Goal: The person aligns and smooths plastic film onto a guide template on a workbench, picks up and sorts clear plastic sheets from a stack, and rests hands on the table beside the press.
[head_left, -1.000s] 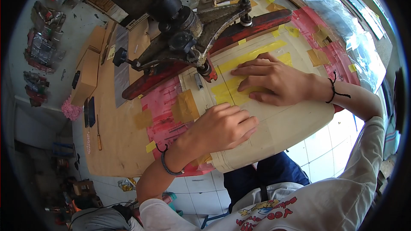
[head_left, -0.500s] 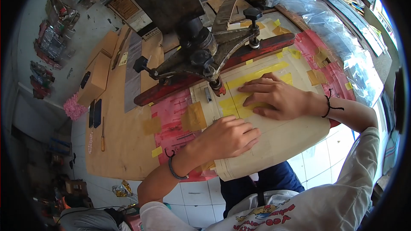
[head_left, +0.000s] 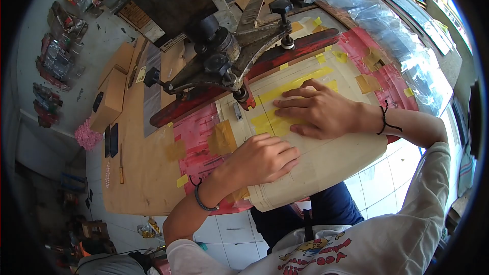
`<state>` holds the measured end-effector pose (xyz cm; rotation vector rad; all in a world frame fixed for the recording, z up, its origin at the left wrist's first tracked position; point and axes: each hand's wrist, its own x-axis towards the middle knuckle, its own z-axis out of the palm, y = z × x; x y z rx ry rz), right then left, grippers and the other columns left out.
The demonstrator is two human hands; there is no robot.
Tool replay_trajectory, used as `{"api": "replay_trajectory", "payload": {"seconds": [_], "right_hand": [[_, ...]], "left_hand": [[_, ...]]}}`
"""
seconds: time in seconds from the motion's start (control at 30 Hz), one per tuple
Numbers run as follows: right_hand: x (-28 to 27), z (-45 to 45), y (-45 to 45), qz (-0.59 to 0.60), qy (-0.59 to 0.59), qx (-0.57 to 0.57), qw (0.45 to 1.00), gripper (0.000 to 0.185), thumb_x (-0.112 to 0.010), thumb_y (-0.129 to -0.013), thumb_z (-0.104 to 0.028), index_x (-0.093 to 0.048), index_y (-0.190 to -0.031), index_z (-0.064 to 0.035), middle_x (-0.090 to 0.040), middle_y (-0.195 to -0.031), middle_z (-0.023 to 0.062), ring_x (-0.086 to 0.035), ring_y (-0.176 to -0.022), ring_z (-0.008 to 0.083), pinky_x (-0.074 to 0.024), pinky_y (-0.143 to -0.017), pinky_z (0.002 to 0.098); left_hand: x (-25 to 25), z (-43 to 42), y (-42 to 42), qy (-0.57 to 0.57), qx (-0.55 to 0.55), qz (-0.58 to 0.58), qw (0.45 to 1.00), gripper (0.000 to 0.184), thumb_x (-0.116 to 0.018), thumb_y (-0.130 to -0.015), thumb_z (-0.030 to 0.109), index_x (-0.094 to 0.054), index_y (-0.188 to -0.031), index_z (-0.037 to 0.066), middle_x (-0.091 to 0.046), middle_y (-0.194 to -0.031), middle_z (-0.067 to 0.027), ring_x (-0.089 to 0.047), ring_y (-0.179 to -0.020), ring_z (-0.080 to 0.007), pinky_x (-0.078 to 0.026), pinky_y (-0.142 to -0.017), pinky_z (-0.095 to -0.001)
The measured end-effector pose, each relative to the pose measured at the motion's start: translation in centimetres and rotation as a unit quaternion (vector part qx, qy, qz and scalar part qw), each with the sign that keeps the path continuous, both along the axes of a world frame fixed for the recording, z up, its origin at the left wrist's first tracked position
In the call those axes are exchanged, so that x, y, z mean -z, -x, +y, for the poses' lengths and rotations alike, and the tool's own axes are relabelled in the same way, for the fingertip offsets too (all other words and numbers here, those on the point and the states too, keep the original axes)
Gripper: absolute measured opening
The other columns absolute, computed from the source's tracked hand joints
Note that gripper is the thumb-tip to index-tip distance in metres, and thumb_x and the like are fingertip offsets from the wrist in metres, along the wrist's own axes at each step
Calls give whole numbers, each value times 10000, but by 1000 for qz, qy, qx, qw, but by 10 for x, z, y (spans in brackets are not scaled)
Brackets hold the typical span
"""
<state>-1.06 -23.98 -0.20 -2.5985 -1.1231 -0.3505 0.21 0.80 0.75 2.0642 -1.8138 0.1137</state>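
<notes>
A pale sheet [head_left: 326, 165] with pencil lines and yellow tape [head_left: 265, 117] lies on the wooden board in front of me. My right hand [head_left: 323, 109] rests on its taped area, fingers spread and palm down. To its left, my left hand [head_left: 262, 159] lies on the sheet with its fingers curled under. Anything inside those fingers is hidden. Just beyond the hands is a small grey metal piece [head_left: 238, 112] on the sheet. A red-tipped metal rod [head_left: 248, 101] comes down beside it from a cast machine bracket [head_left: 249, 53].
A long red bar [head_left: 193, 106] spans the board under the bracket. At left are a cardboard box [head_left: 109, 97], a dark phone-like slab [head_left: 114, 140] and a wooden-handled tool [head_left: 121, 170]. Pink taped strips [head_left: 196, 132] flank the sheet. Clear plastic [head_left: 392, 35] lies at the right.
The whole view has shifted slightly, so the machine and board appear further left. My right hand's fingers have spread a little on the tape. My left hand keeps its curled pose.
</notes>
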Motion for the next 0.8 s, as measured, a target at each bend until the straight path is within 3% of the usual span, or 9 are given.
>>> {"api": "replay_trajectory", "payload": {"seconds": [0.2, 0.3, 0.4, 0.5, 0.6, 0.7, 0.8], "right_hand": [[2, -1, -3, -36, -1, 19, 999, 368, -644, -950, -296, -683, -1255, -93, -620, -1421, 77, -586, -1289, 294, -449, -1048, 495], [2, -3, -4, -64, -17, 28, 997, 286, -665, -937, -262, -711, -1152, -79, -691, -1295, 87, -648, -1160, 294, -496, -990, 452], [1, -5, -10, -77, -68, 3, 995, 167, -682, -921, -210, -711, -961, -51, -726, -915, 97, -672, -893, 286, -529, -850, 415], [-3, -11, -17, -56, -96, -16, 994, 187, -697, -910, -183, -666, -800, -35, -661, -752, 96, -627, -755, 292, -517, -726, 424], [1, -23, -21, 123, -119, -20, 985, 249, -699, -908, -179, -633, -719, -30, -642, -720, 98, -616, -730, 300, -496, -677, 436], [0, -22, -20, 14, -112, -68, 991, 264, -691, -916, -188, -638, -709, -34, -626, -708, 92, -611, -735, 302, -485, -681, 441], [7, -17, -26, -34, -152, -18, 988, 250, -693, -916, -205, -650, -738, -35, -616, -692, 96, -609, -743, 306, -484, -707, 430]], "left_hand": [[-3, 0, -3, 4, -9, -3, 1000, 127, -737, -891, 203, -665, -908, 100, -649, -796, -32, -664, -712, -226, -536, -679, -365], [-3, 0, -4, 12, -10, -7, 1000, 126, -736, -893, 201, -661, -915, 102, -640, -786, -30, -661, -716, -229, -539, -682, -370], [-2, 1, -3, 14, -10, -6, 1000, 125, -738, -891, 198, -659, -911, 104, -626, -795, -27, -652, -736, -229, -539, -692, -366], [-4, 1, -3, -3, -7, -16, 1000, 132, -739, -887, 199, -656, -930, 107, -613, -873, -41, -640, -818, -239, -535, -745, -375], [-7, 1, -2, -26, -14, -20, 999, 180, -743, -882, 215, -657, -1001, 111, -595, -1014, -84, -615, -953, -275, -518, -838, -418], [-4, 0, -1, -6, -46, -4, 999, 257, -745, -881, 237, -648, -1085, 116, -574, -1147, -132, -588, -1084, -324, -491, -941, -461], [-1, -2, -2, 17, -65, -5, 998, 319, -746, -882, 255, -637, -1148, 117, -566, -1227, -157, -571, -1161, -353, -468, -1006, -476]]}}
